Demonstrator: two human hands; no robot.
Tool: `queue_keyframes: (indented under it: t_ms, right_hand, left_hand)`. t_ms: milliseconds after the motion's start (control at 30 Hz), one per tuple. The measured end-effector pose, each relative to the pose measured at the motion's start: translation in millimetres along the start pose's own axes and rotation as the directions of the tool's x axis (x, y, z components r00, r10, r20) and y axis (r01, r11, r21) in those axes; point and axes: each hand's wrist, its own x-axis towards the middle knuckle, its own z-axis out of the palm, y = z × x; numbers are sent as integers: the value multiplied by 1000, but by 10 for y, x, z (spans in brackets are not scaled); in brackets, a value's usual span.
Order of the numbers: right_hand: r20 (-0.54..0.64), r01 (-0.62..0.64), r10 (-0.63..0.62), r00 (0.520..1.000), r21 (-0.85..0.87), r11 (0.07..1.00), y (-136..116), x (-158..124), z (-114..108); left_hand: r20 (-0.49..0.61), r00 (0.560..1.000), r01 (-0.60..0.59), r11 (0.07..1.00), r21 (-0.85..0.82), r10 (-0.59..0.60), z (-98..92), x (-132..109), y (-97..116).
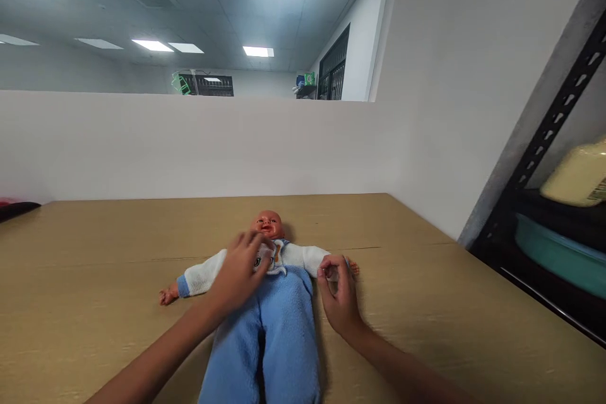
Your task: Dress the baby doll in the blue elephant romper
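A baby doll [284,303] lies on its back on the table, arms spread, in blue trousers and a white top with blue cuffs. My left hand [243,268] is over the doll's chest, fingers loosely bent and apart, hiding part of the top's printed front. Beside the doll's arm on the right, my right hand [339,293] is closed in a pinch at the white sleeve [312,259] near its cuff. The doll's small hand shows just past my fingers. Its bare head [268,225] points toward the far edge.
The wooden table [104,252] ends at a white wall [213,145] with an opening above. On the right, a black metal shelf [492,233] holds a teal basin [558,252] and a pale yellow container [577,173]. A dark object [19,209] lies at the far left.
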Motion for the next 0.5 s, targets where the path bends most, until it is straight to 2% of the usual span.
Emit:
queue_keyframes:
  t_ms: [67, 100, 200, 267, 333, 400, 500]
  right_hand:
    - [-50, 43, -41, 998, 30, 999, -8, -1, -40]
    - [-68, 53, -49, 996, 50, 997, -3, -1, -60]
    - [-85, 42, -33, 996, 96, 995, 41, 3, -117]
    - [-93, 16, -6, 996, 106, 994, 78, 8, -140]
    - [-102, -19, 30, 994, 112, 994, 107, 13, -143]
    - [-116, -51, 65, 991, 121, 991, 122, 17, -126]
    - [-132, -72, 92, 987, 149, 986, 124, 19, -89]
  left_hand:
    - [195, 978, -83, 994, 67, 68, 205, 240, 236]
    - [315, 946, -114, 988, 104, 76, 340, 351, 326]
    - [440, 894, -151, 980, 126, 81, 766, 619, 468]
    - [489, 869, -155, 979, 129, 73, 987, 733, 490]
    - [514, 855, -146, 982, 121, 64, 1114, 802, 486]
    - [503, 862, -118, 988, 98, 53, 1147, 842, 476]
    - [413, 911, -32, 999, 21, 20, 1067, 882, 453]
